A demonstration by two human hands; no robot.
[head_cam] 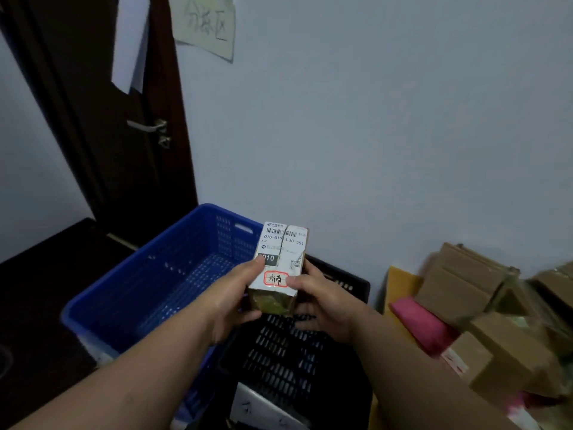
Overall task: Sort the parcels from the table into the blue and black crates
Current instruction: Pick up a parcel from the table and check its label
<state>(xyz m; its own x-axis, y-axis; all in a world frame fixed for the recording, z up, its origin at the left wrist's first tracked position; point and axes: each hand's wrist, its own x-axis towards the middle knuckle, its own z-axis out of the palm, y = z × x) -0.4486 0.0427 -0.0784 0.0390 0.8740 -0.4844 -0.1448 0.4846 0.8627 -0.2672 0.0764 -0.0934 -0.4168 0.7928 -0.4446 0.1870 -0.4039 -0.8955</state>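
Note:
I hold a small cardboard parcel (280, 262) with a white shipping label and a red-circled handwritten mark, up over the seam between the two crates. My left hand (232, 294) grips its left side, thumb on the label. My right hand (322, 301) grips its right side, thumb by the red mark. The blue crate (130, 293) stands on the left, its inside showing no parcels. The black crate (350, 283) sits right of it, below my hands, with a white paper on its near wall.
A heap of cardboard boxes (483, 293), a pink mailer (424, 324) and a yellow envelope (400, 283) lies on the right. A dark door (117, 135) with a metal handle stands behind the blue crate. A paper sign (204, 23) hangs on the wall.

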